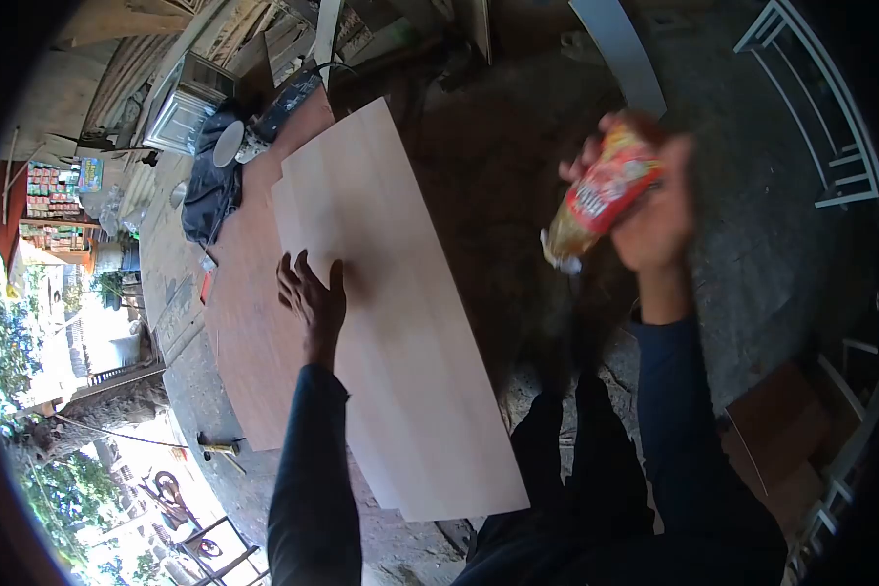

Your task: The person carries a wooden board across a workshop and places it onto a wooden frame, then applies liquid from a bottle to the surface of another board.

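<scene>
My right hand (659,210) grips a plastic bottle (604,195) with a red and yellow label and yellowish contents, tilted with its narrow end down to the left. The hand is slightly blurred and away from the table. My left hand (313,293) has its fingers spread, over the left edge of a pale wooden board (410,342); whether it touches the board I cannot tell. The board lies on a reddish-brown sheet (249,322).
Dark cloth (208,181), a white round dish (229,145) and a metal-framed box (188,103) sit at the upper left. A hammer-like tool (218,448) lies at the lower left. A white metal frame (801,117) stands at the upper right.
</scene>
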`<state>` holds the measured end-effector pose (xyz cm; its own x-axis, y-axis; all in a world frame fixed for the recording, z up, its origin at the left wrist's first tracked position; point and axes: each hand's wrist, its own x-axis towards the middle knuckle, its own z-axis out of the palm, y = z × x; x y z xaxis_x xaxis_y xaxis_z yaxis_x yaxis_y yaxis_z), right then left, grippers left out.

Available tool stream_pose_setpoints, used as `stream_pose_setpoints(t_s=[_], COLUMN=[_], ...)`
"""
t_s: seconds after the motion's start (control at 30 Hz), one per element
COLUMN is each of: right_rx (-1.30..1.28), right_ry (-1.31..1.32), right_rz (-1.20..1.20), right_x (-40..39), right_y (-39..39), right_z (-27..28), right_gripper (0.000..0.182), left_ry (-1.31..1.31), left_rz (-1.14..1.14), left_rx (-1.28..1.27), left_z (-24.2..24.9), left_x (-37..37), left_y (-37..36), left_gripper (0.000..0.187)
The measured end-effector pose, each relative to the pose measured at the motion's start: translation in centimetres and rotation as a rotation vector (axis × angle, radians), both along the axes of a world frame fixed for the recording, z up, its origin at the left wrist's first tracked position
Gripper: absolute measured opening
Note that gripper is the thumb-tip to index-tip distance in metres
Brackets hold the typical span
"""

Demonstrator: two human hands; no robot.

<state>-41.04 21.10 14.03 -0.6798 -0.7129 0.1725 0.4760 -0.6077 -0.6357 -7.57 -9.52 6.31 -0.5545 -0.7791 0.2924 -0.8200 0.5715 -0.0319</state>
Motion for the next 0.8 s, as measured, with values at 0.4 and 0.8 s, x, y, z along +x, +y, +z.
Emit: stream_pose_setpoints(t_s=[0.4,0.8], right_rx=[-0.075,-0.320], right_ry=[0.011,-0.624], right_rz=[0.004,-0.082], right_x=[-2.3,-13.7], right_y=[-11.4,-32.4], right_z=[-9.2,-14.2], right_gripper=[0.030,0.062], left_ry=[-0.026,-0.183], left_rz=[-0.196,-0.363], left_rx=[0.163,0.194], left_z=[-0.7,-0.7], left_x=[-3.4,-2.8], left_y=[-1.9,-4.0], left_gripper=[0.069,0.087])
